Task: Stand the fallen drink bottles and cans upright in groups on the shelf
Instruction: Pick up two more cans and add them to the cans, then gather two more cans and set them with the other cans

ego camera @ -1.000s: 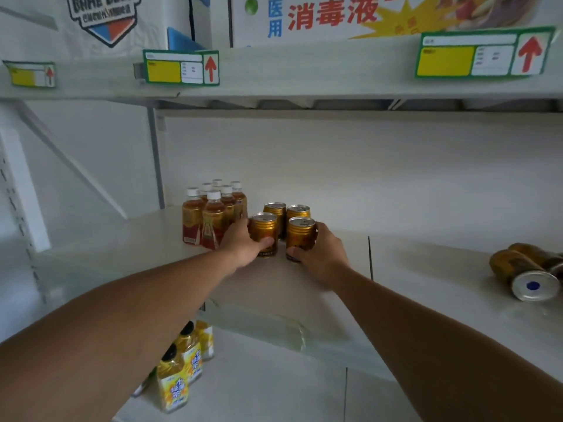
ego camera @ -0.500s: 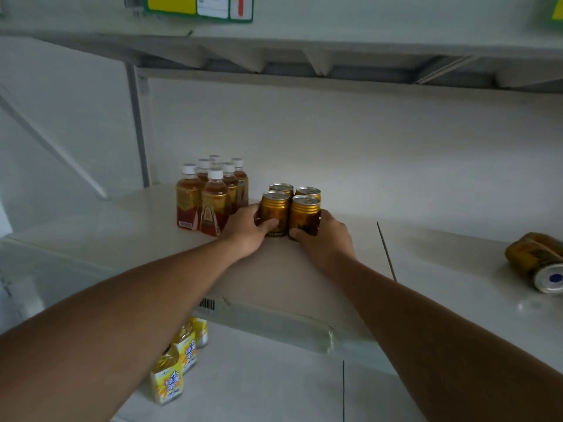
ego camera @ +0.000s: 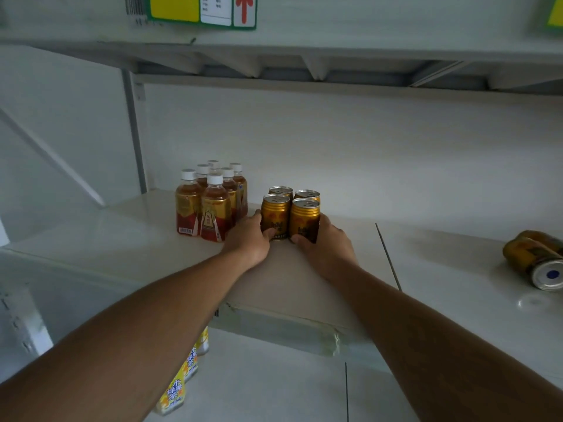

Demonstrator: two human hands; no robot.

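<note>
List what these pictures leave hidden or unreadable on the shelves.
- Fallen cans, head view: the right edge cuts them off, so their count is unclear.
- Back bottles: the front bottles hide all but their caps.
- Fingertips of the left hand and right hand: hidden behind the front cans.
- Price tag: print too small, top cut off.
- Yellow cartons: the left arm covers them.

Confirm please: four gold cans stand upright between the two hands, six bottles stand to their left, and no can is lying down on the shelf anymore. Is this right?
Not quite. The four gold cans do stand between the left hand and right hand, beside the six bottles. But the head view shows fallen cans lying at the far right of the shelf.
</note>
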